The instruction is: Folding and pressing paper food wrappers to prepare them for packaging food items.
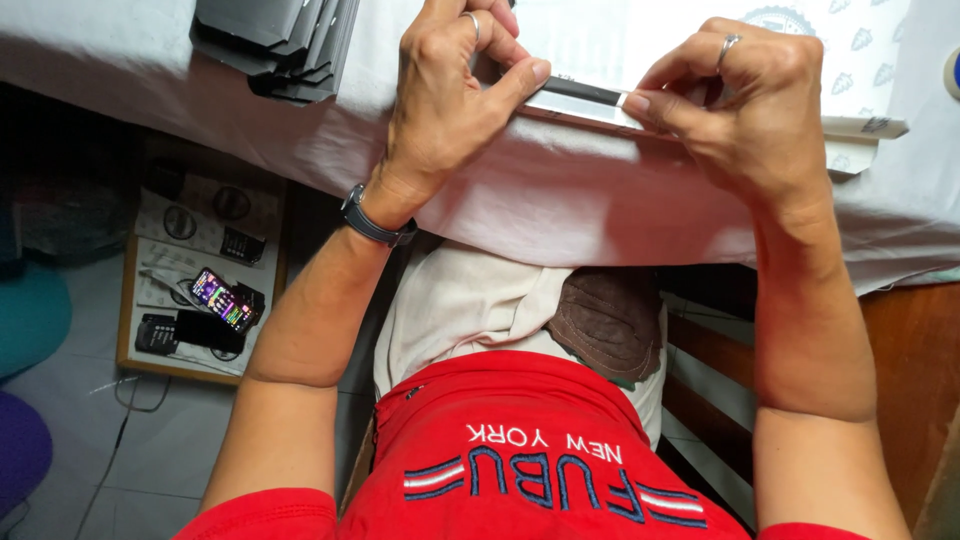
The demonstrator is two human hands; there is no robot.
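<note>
Fingers of the left hand pinch one end of a thin, flat white card with a black strip, while the right hand, at three o'clock from it, grips the other end between thumb and forefinger. Both hands are closed on the card, and it lies at the near edge of the worktop, which is covered in pale grey cloth; the edge seems to steady the card. A ring sits on each hand and a dark wristband on the left wrist.

At eleven o'clock from the left hand lies a stack of dark grey flat panels. Beyond the card, at twelve o'clock, rests a white printed sheet.

On the floor at eight o'clock, a shallow wooden tray holds a lit phone, small black devices and pale papers.
</note>
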